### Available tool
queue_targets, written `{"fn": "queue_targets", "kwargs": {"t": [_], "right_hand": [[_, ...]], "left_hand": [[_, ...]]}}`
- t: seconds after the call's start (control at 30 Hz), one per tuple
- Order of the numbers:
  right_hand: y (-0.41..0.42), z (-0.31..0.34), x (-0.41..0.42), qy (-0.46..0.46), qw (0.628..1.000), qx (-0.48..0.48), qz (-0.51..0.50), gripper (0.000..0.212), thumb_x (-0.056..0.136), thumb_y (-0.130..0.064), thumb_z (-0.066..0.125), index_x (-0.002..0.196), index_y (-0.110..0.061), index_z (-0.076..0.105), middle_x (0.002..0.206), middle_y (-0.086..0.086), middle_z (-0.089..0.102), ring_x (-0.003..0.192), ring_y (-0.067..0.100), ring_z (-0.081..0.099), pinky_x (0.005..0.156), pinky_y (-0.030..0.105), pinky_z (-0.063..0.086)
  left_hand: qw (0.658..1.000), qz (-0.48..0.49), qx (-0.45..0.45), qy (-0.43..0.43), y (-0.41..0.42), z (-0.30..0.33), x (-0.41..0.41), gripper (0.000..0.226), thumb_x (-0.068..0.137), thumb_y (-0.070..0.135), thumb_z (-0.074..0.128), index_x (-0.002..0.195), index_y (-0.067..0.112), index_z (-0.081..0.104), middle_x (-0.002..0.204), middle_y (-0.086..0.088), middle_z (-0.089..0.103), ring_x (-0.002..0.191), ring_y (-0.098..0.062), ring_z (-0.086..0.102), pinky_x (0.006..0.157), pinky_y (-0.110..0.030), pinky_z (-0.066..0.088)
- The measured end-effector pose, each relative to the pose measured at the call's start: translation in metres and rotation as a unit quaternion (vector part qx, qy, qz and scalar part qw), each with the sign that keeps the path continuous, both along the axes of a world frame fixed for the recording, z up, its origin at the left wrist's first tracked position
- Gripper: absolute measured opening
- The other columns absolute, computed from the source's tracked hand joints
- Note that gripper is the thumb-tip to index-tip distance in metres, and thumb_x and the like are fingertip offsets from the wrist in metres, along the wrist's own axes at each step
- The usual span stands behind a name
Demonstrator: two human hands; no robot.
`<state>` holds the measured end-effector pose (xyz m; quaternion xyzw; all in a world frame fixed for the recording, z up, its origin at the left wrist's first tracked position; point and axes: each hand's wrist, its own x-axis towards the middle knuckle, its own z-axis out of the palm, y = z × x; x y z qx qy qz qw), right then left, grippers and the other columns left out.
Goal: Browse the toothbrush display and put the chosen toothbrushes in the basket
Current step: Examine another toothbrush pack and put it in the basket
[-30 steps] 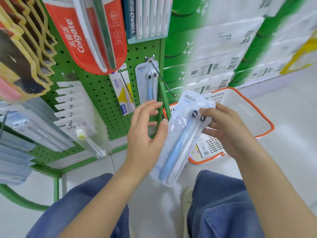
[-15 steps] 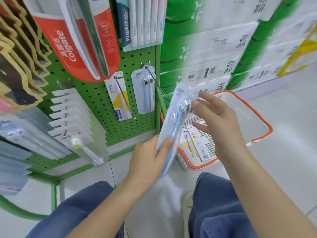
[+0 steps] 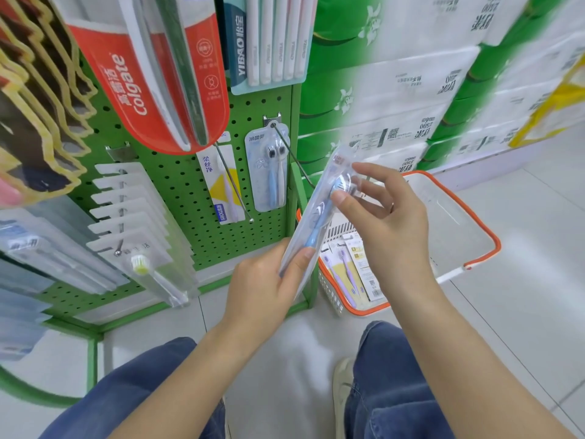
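Turned edge-on since a second ago, blister pack (image 3: 311, 229) pinched low by left hand (image 3: 262, 289), high by right hand (image 3: 389, 223) (both grips closed on it), poised beside basket (image 3: 487, 236), likely chosen.

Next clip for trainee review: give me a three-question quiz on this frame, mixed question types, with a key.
1. True or false: the white basket with the orange rim holds nothing yet.
2. Multiple choice: the blue toothbrush pack is held by A) the left hand alone, B) the right hand alone, C) both hands.
3. Fill in: an identical pack hangs on a hook of the green ____.

Key:
1. False; a purple toothbrush pack lies in it.
2. C; the left hand grips the lower end, the right pinches the upper end.
3. Pegboard.
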<state>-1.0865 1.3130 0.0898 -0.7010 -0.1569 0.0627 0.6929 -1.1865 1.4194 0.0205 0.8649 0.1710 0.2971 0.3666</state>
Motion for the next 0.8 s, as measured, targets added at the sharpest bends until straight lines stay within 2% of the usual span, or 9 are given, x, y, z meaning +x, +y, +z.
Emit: {"fn": "queue_targets", "kwargs": {"t": [0.1, 0.2, 0.33, 0.4, 0.47, 0.57, 0.6, 0.7, 0.8], "right_hand": [[-0.001, 0.001, 0.001, 0.000, 1.000, 0.014, -0.008, 0.030, 0.080, -0.012, 0.076, 0.104, -0.026, 0.066, 0.103, 0.000, 0.070, 0.089, 0.008, 0.069, 0.077, 0.019, 0.052], [-0.006, 0.006, 0.010, 0.015, 0.999, 0.026, -0.029, 0.028, 0.081, -0.012, 0.076, 0.104, -0.024, 0.065, 0.103, 0.004, 0.069, 0.078, -0.002, 0.066, 0.069, 0.015, 0.050], [-0.015, 0.007, 0.021, 0.018, 0.995, -0.016, -0.093, 0.026, 0.082, -0.026, 0.076, 0.103, -0.030, 0.062, 0.100, 0.000, 0.068, 0.066, -0.010, 0.060, 0.066, 0.011, 0.046], [-0.017, 0.007, 0.019, 0.004, 0.994, -0.048, -0.101, 0.030, 0.083, -0.033, 0.075, 0.107, -0.032, 0.057, 0.102, -0.006, 0.067, 0.071, -0.013, 0.060, 0.065, 0.008, 0.043], [-0.015, 0.009, 0.015, -0.020, 0.995, -0.053, -0.086, 0.036, 0.084, -0.032, 0.073, 0.114, -0.034, 0.052, 0.109, -0.010, 0.064, 0.087, -0.010, 0.063, 0.076, 0.013, 0.045], [-0.011, 0.010, 0.013, 0.014, 0.997, -0.062, -0.044, 0.062, 0.084, -0.025, 0.074, 0.136, -0.031, 0.040, 0.123, -0.009, 0.054, 0.110, 0.004, 0.058, 0.093, 0.022, 0.045], [-0.011, 0.012, 0.014, 0.067, 0.996, -0.050, -0.018, 0.066, 0.083, -0.023, 0.074, 0.139, -0.026, 0.040, 0.125, -0.006, 0.055, 0.112, 0.008, 0.058, 0.095, 0.026, 0.046], [-0.012, 0.017, 0.018, 0.214, 0.970, 0.002, 0.115, 0.033, 0.085, -0.019, 0.069, 0.116, -0.013, 0.062, 0.103, 0.000, 0.073, 0.091, 0.015, 0.070, 0.080, 0.028, 0.056], [-0.012, 0.016, 0.018, 0.249, 0.960, 0.033, 0.127, 0.013, 0.088, -0.011, 0.064, 0.100, -0.005, 0.064, 0.081, 0.003, 0.074, 0.071, 0.015, 0.071, 0.063, 0.025, 0.056]], "left_hand": [[0.997, -0.014, -0.073, 0.028, 0.000, 0.004, -0.001, 0.034, 0.089, 0.056, 0.051, 0.071, 0.029, 0.060, 0.052, 0.011, 0.046, 0.052, -0.010, 0.040, 0.050, -0.027, 0.034], [0.981, -0.074, -0.168, 0.059, 0.002, 0.013, 0.000, 0.007, 0.093, 0.032, 0.064, 0.090, 0.038, 0.064, 0.066, 0.027, 0.061, 0.060, 0.006, 0.053, 0.057, -0.011, 0.035], [0.948, -0.126, -0.259, 0.137, 0.006, 0.016, -0.002, 0.023, 0.090, 0.017, 0.066, 0.071, 0.030, 0.064, 0.056, 0.023, 0.054, 0.056, 0.006, 0.047, 0.055, -0.011, 0.035], [0.946, -0.123, -0.260, 0.150, 0.005, 0.016, -0.003, 0.029, 0.091, 0.017, 0.065, 0.064, 0.028, 0.061, 0.051, 0.021, 0.050, 0.051, 0.006, 0.044, 0.053, -0.011, 0.033], [0.936, -0.123, -0.298, 0.143, 0.004, 0.017, -0.002, 0.026, 0.091, 0.014, 0.064, 0.067, 0.025, 0.063, 0.052, 0.022, 0.053, 0.052, 0.008, 0.046, 0.054, -0.010, 0.036], [0.863, -0.157, -0.461, 0.135, 0.009, 0.023, -0.003, 0.005, 0.081, 0.017, 0.070, 0.080, 0.013, 0.069, 0.067, 0.012, 0.068, 0.061, 0.001, 0.060, 0.059, -0.012, 0.047], [0.834, -0.176, -0.504, 0.142, 0.012, 0.021, -0.004, 0.011, 0.077, 0.020, 0.075, 0.083, 0.012, 0.070, 0.073, 0.006, 0.071, 0.065, -0.004, 0.064, 0.061, -0.015, 0.050], [0.777, -0.228, -0.568, 0.149, 0.019, 0.022, -0.006, 0.029, 0.064, 0.030, 0.082, 0.088, 0.013, 0.077, 0.087, -0.001, 0.074, 0.075, -0.012, 0.069, 0.066, -0.023, 0.056], [0.746, -0.260, -0.600, 0.127, 0.023, 0.021, -0.005, 0.059, 0.043, 0.046, 0.094, 0.092, 0.016, 0.079, 0.091, -0.003, 0.075, 0.078, -0.013, 0.071, 0.066, -0.024, 0.056]]}}
